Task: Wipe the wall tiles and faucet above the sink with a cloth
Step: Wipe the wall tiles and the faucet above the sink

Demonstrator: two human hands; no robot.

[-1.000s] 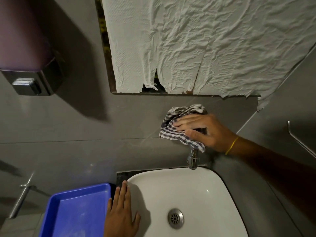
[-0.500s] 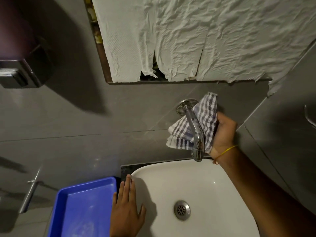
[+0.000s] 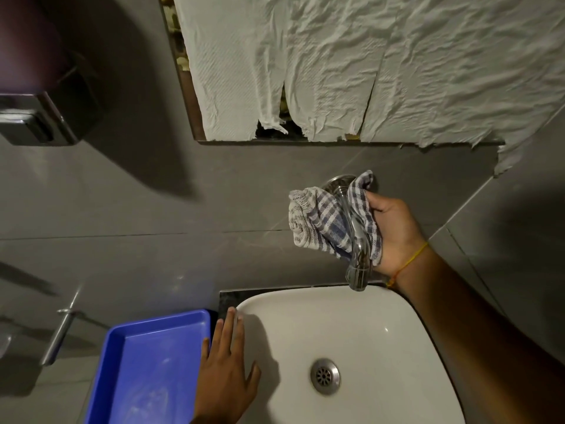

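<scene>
We are holding one checked cloth (image 3: 330,221) in our right hand (image 3: 394,234). The fingers of that hand are curled shut around the cloth, and the cloth is wrapping behind and around the one shiny faucet (image 3: 356,240). The faucet is sticking out of the gray wall tiles (image 3: 214,191) just above the sink (image 3: 382,338), so the cloth is just above the sink too, touching the faucet.

Our left hand (image 3: 226,374) is lying flat and open on the left rim of the sink, holding nothing. One blue tray (image 3: 146,371) is sitting on the surface just left of the sink.

We think the cloth is soft, light and floppy, so it is bending easily around the pipe. It is best to bunch it in the palm, as we are doing. The faucet looks hard, smooth and slippery, so we think a firm squeeze is needed.

We are counting one cloth, one faucet, one sink, one drain (image 3: 324,375) and two hands. Crinkly white paper (image 3: 382,65) is hanging high above the sink.
</scene>
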